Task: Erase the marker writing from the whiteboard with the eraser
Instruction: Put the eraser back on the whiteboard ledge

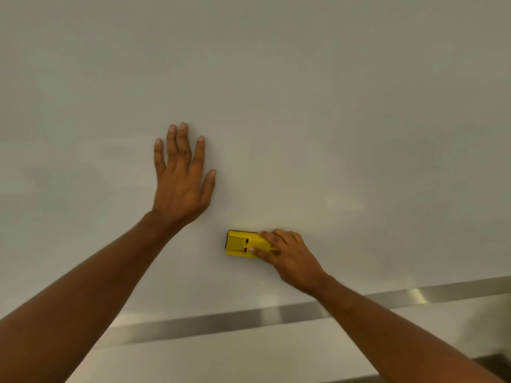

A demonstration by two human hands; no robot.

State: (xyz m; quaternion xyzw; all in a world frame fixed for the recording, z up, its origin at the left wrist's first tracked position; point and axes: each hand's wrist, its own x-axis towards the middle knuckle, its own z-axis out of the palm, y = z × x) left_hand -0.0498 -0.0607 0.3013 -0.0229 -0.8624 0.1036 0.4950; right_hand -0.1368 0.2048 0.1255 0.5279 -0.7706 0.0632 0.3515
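We press our left hand [181, 183] flat against the whiteboard [304, 106], fingers spread wide and pointing upward, holding nothing. Our right hand [287, 255] is closed around the yellow eraser [242, 244], fingers over its right end and thumb along its lower edge, and the eraser lies against the board's lower part, just below and to the right of the left hand and a little above the metal frame strip [249, 319] along the bottom edge. We can make out no clear marker writing on the board around the eraser, only faint greyish smudges.
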